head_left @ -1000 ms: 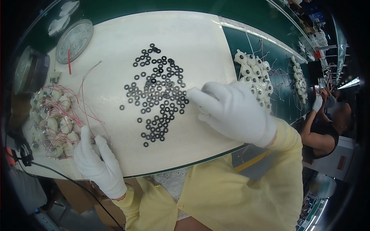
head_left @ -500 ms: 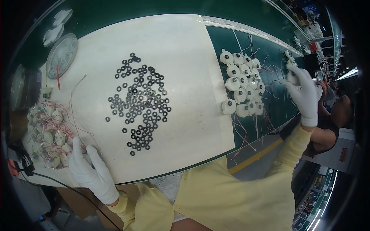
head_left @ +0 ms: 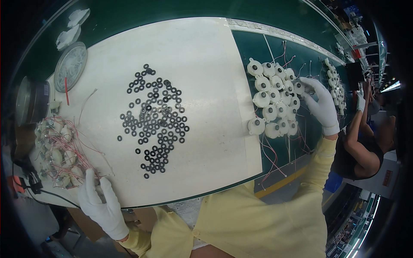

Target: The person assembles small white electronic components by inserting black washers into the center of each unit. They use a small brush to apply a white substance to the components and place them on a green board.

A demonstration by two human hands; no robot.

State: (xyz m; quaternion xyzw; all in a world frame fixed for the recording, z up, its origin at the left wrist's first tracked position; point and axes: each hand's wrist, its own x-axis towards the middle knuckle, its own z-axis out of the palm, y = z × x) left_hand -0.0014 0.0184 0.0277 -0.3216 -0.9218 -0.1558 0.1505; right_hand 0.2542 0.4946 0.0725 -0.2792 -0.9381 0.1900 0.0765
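Note:
My right hand (head_left: 319, 102), in a white glove, reaches the right edge of a cluster of white round parts (head_left: 269, 112) with dark centres and thin red and white wires. Its thumb and fingers close around one white round part (head_left: 298, 88) at that edge. Beside the near edge of a heap of similar wired parts (head_left: 56, 155) on the left is my gloved left hand (head_left: 101, 206). Its thumb and index finger curve around something greyish, mostly hidden by the glove. Many small black rings (head_left: 161, 122) lie scattered over the white sheet (head_left: 211, 77) between my hands.
A round clear lid (head_left: 71, 66), a red stick (head_left: 66, 91) and a dark round container (head_left: 32, 99) stand at the far left. Another row of white parts (head_left: 335, 86) lies beyond my right hand. A co-worker (head_left: 365, 146) is at the right. A black cable (head_left: 58, 198) crosses the lower left.
My right hand has come left and down from beyond the cluster to its right edge, where a round part now sits at the fingertips. My left hand has drawn slightly nearer to me.

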